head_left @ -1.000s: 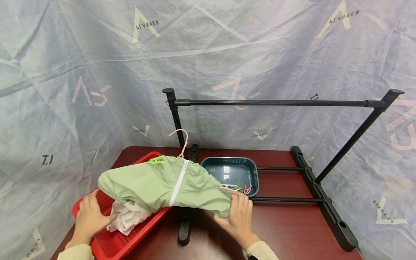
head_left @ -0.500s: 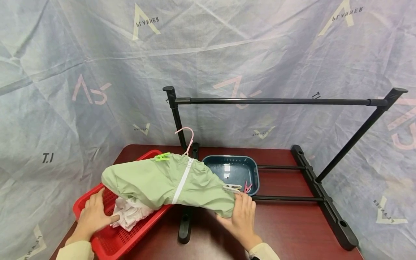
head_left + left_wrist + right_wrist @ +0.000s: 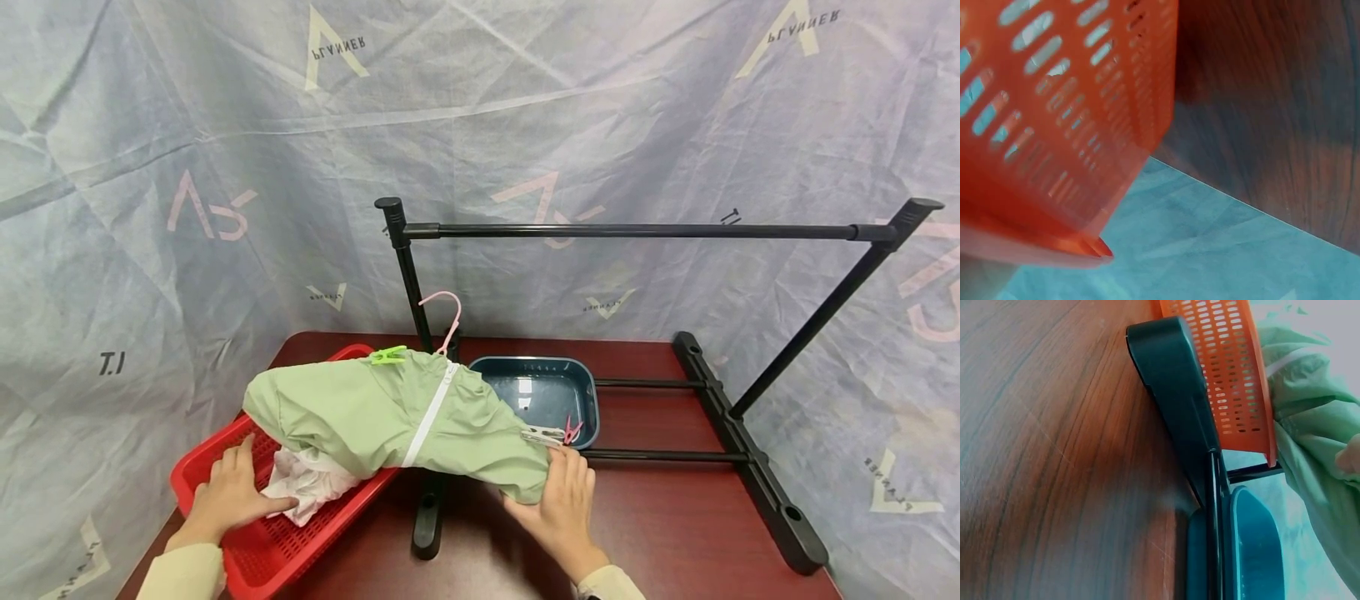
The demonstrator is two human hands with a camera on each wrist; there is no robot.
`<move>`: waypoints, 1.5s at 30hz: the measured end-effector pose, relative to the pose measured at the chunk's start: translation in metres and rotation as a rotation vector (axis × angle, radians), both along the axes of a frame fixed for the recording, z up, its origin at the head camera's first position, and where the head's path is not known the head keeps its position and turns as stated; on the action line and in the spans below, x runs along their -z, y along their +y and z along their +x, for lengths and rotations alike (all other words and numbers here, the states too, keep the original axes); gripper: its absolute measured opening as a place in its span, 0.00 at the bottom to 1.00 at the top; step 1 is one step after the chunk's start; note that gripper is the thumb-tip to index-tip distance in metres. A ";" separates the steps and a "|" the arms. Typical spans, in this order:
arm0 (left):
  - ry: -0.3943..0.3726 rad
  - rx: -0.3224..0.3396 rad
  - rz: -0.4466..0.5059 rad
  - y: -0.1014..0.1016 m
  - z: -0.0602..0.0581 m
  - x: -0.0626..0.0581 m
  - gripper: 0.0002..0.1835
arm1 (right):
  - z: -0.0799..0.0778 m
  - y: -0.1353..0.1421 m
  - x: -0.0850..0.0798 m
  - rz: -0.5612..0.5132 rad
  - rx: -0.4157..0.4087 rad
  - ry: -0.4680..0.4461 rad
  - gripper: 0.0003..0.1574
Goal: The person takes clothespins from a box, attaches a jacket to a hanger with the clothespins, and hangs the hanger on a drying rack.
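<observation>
A light green zip jacket (image 3: 352,412) with a white zipper lies over the red basket on a pink hanger (image 3: 452,321). One green clothespin (image 3: 388,355) sits at its left shoulder, and a white clothespin (image 3: 542,434) at its right side. My right hand (image 3: 562,504) grips the jacket's right end, thumb below and fingers on top. Over the red basket (image 3: 281,571), my left hand (image 3: 228,496) has its fingers spread, apart from the jacket. Its thumb reaches the crumpled white cloth (image 3: 311,483); whether it touches cannot be told.
A black rack with a crossbar (image 3: 637,231) stands across the table (image 3: 660,525). Behind the jacket's right end, a dark blue tray (image 3: 536,367) holds a pink clothespin (image 3: 572,431). The rack's right foot (image 3: 750,454) runs along the right side. A printed grey sheet (image 3: 480,150) hangs behind.
The jacket and hanger have shifted slightly right and away, with the right hand still gripping the end. The left hand has moved slightly right over the basket.
</observation>
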State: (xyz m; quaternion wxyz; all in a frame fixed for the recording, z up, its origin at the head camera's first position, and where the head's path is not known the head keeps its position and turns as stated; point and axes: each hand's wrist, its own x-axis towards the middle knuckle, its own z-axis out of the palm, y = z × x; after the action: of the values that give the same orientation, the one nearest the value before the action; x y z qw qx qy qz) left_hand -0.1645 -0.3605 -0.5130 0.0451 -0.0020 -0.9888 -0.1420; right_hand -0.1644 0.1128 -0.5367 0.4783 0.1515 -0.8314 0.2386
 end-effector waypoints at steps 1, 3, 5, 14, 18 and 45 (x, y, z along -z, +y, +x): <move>-0.012 -0.003 0.007 0.001 -0.001 -0.001 0.75 | 0.000 0.000 0.000 -0.003 0.000 -0.011 0.51; -0.043 -0.011 0.017 0.004 -0.002 -0.003 0.77 | 0.001 0.000 0.001 -0.008 0.002 -0.036 0.51; -0.075 -0.016 0.027 0.006 -0.003 -0.005 0.78 | 0.003 0.000 0.002 -0.014 0.003 -0.058 0.52; -0.209 -0.022 -0.007 0.013 -0.011 -0.011 0.78 | 0.005 0.000 0.003 -0.033 -0.005 -0.088 0.54; -0.244 -0.037 -0.005 0.012 -0.012 -0.005 0.79 | 0.006 0.000 0.004 -0.043 -0.007 -0.108 0.55; -0.461 -0.149 0.011 0.042 -0.037 -0.041 0.78 | 0.011 -0.003 0.004 -0.069 -0.009 -0.122 0.56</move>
State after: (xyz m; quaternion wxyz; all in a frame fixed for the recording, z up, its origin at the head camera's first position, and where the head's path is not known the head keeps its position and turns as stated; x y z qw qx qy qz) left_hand -0.2017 -0.3180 -0.4720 -0.1715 0.1035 -0.9696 -0.1404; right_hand -0.1531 0.1098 -0.5404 0.4305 0.1236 -0.8497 0.2782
